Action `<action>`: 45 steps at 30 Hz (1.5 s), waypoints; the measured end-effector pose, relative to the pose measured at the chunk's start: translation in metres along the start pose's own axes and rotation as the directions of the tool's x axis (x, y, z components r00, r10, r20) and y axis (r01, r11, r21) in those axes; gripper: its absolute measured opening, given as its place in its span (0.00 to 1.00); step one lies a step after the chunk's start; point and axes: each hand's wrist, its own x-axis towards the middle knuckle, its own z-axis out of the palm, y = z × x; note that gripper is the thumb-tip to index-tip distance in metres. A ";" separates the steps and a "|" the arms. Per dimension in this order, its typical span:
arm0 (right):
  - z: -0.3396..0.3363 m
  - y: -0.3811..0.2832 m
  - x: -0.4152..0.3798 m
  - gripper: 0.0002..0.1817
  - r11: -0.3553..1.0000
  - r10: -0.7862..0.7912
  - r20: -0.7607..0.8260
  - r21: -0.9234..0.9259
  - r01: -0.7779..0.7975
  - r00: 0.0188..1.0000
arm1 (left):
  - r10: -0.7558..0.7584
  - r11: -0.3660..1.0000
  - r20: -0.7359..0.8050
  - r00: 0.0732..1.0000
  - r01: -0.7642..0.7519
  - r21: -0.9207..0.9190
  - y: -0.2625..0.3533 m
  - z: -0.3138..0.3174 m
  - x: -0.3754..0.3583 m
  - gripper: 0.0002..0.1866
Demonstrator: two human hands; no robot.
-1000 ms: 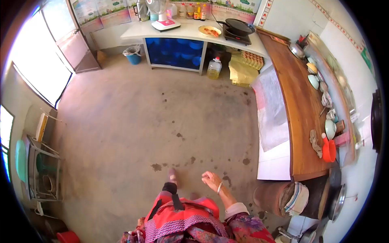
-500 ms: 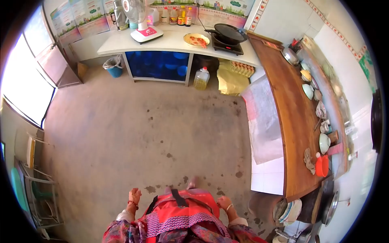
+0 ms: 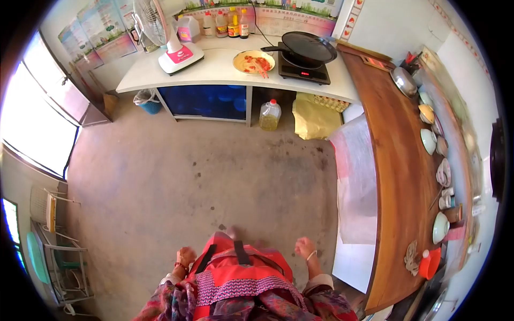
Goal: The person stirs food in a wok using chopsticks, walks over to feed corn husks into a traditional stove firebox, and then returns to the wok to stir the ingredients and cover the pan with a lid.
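Both hands hang in the air at the sides of a red apron (image 3: 249,270), apart from the furniture. My left hand (image 3: 186,255), with a red bead bracelet at the wrist, has its fingers loosely curled, and no object shows in it. On the other side my right hand (image 3: 305,247), with a pale bangle, is also loosely closed, with nothing visible in it. Ahead on the white counter (image 3: 217,69) are a plate of red and yellow food (image 3: 251,63) and a black frying pan (image 3: 308,47) on an induction cooker (image 3: 303,73).
A wooden worktop (image 3: 396,176) runs along the right, with bowls (image 3: 428,141), a red plastic scoop (image 3: 429,264) and a cloth (image 3: 412,258). A fan (image 3: 174,51) and bottles (image 3: 233,24) stand on the counter. An oil jug (image 3: 270,115) sits below. Chairs (image 3: 53,235) stand left.
The view has moved forward, so the counter and cooker appear nearer. My right hand has swung forward, and my left hand remains at the apron's side. Nothing has been picked up.
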 end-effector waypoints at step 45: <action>-0.150 -0.267 0.288 0.09 0.869 0.296 -0.069 0.434 -0.238 0.953 | 0.287 0.779 0.607 0.741 0.188 -0.598 0.629 0.468 0.271 0.10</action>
